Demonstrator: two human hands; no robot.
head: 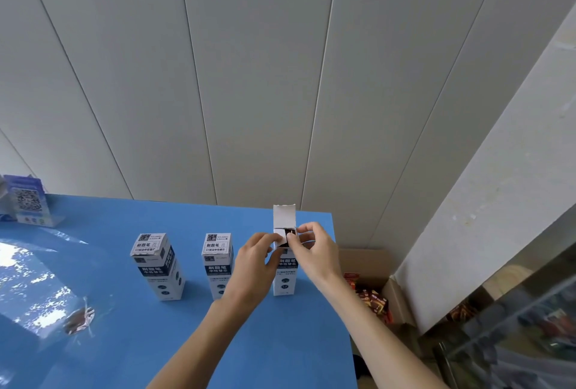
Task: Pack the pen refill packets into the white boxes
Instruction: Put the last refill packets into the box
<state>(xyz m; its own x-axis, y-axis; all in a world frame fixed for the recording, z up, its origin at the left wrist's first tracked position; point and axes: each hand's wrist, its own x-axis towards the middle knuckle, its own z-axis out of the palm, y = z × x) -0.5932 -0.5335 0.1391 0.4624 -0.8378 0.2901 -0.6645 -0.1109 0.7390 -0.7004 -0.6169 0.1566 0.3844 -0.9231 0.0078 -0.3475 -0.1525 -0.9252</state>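
Three tall white boxes stand upright in a row on the blue table (280, 342). The left box (157, 267) and the middle box (218, 259) have their tops closed. The right box (285, 276) has its top lid flap standing up, and dark contents show in its mouth. My left hand (254, 267) grips this box near its top from the left. My right hand (313, 250) pinches a small side flap at the box's opening with thumb and forefinger.
Clear plastic wrapping (78, 320) lies on the table at the left. A blue QR-code stand (28, 201) sits at the far left corner. Right of the table edge, a cardboard carton (392, 292) on the floor holds red packets. A grey panelled wall is behind.
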